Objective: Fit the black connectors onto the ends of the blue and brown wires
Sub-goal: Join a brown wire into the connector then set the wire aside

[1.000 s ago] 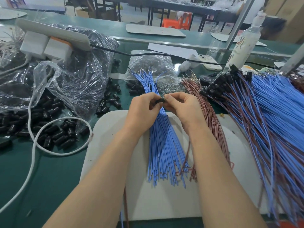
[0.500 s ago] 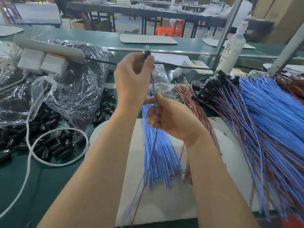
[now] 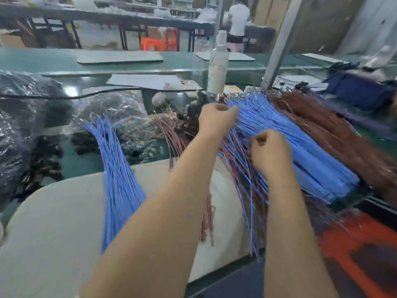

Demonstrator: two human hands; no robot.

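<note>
My left hand (image 3: pixel 217 119) is curled around the connector end of a joined blue and brown wire pair (image 3: pixel 250 211), above the big pile of finished wires (image 3: pixel 305 151) on the right. Lower and nearer, my right hand (image 3: pixel 268 153) is curled over that pair where it trails toward the table edge; blur hides the exact grip. A fan of loose blue wires (image 3: pixel 120 179) lies across the white pad (image 3: pixel 53 211). Loose brown wires (image 3: pixel 174 138) lie beside it, partly behind my left forearm. Loose black connectors (image 3: pixel 47 160) sit at the left.
A plastic bag of black connectors (image 3: pixel 21 117) fills the far left. A white bottle (image 3: pixel 218 67) and a slanted metal post (image 3: pixel 279 44) stand behind the piles. A heap of brown wires (image 3: pixel 348 134) lies at the right. A person (image 3: pixel 237 18) stands far back.
The hands were joining a connector over the blue fan, then my left hand lifted it with wires trailing. Both hands have moved right to the finished pile, and the view has swung right.
</note>
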